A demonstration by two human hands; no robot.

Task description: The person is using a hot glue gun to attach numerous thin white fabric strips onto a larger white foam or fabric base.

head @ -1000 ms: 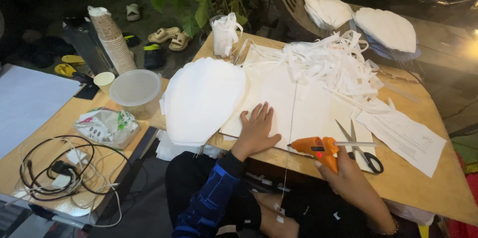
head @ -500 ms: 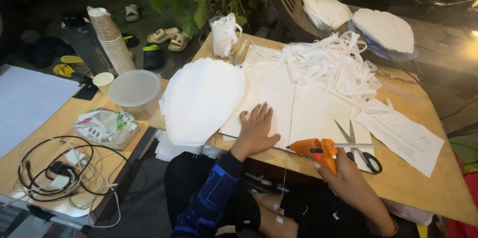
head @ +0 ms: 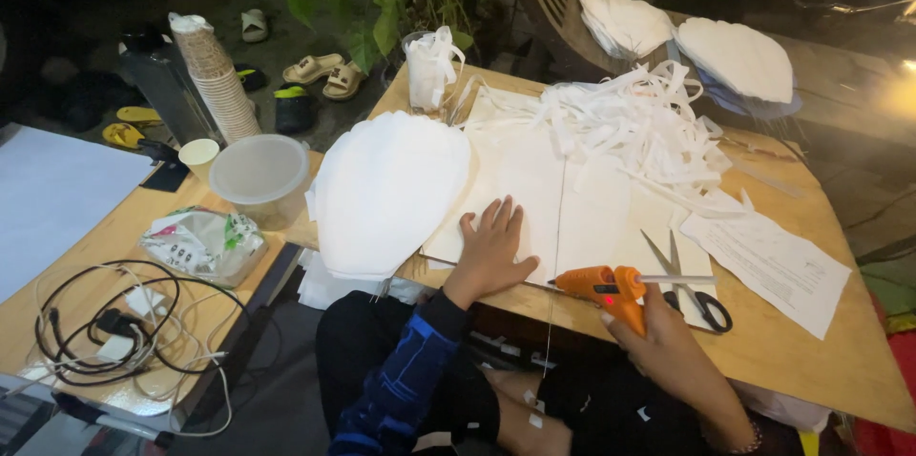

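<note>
My left hand (head: 489, 252) lies flat, fingers spread, on a white paper sheet (head: 563, 198) near the front edge of the wooden table (head: 811, 342). My right hand (head: 668, 346) grips an orange glue gun (head: 601, 286), its nozzle pointing left at the sheet's lower edge just right of my left hand. A thin string runs down the sheet past the nozzle. Black-handled scissors (head: 689, 282) lie open just beyond the gun.
A stack of white leaf-shaped paper cut-outs (head: 386, 189) sits left of the sheet, a heap of white paper strips (head: 639, 122) behind it. Printed paper (head: 778, 265) lies at the right. On the left table: plastic tub (head: 260, 175), paper cups (head: 218, 79), tangled cables (head: 114, 327).
The glue gun in my right hand has shifted slightly left along the sheet's lower edge. My left hand stays pressed on the paper.
</note>
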